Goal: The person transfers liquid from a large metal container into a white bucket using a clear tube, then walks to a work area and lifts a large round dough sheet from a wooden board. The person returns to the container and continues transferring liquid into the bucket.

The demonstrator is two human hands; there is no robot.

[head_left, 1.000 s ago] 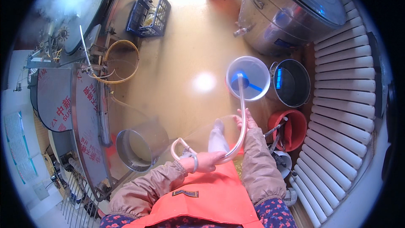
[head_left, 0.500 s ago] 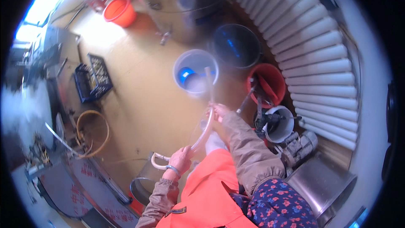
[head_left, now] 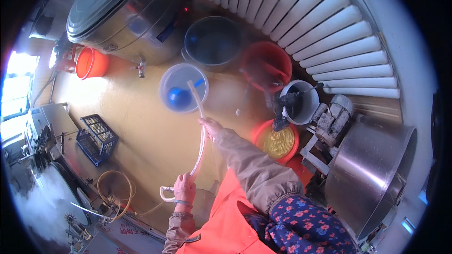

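Observation:
A pale flexible hose (head_left: 201, 146) runs from my left hand (head_left: 184, 187) up through my right hand (head_left: 210, 126) into a white bucket (head_left: 183, 88) on the yellow floor. Both hands grip the hose, the left near its looped lower end, the right about halfway along. The hose tip hangs over the bucket's rim, beside a blue scoop (head_left: 179, 97) lying inside. I wear an orange apron (head_left: 226, 226) and tan sleeves.
A large steel tank (head_left: 120, 14) with a tap stands behind the bucket. Around it stand a dark pot (head_left: 212, 42), a red bucket (head_left: 266, 66), a white pail (head_left: 299, 103), an orange basin of yellow liquid (head_left: 278, 141) and a steel drum (head_left: 372, 174). A blue crate (head_left: 96, 138) lies at left.
The view has swung round, so the buckets and tank now sit higher and further left. Both hands keep their hold on the hose, whose tip stays in the white bucket.

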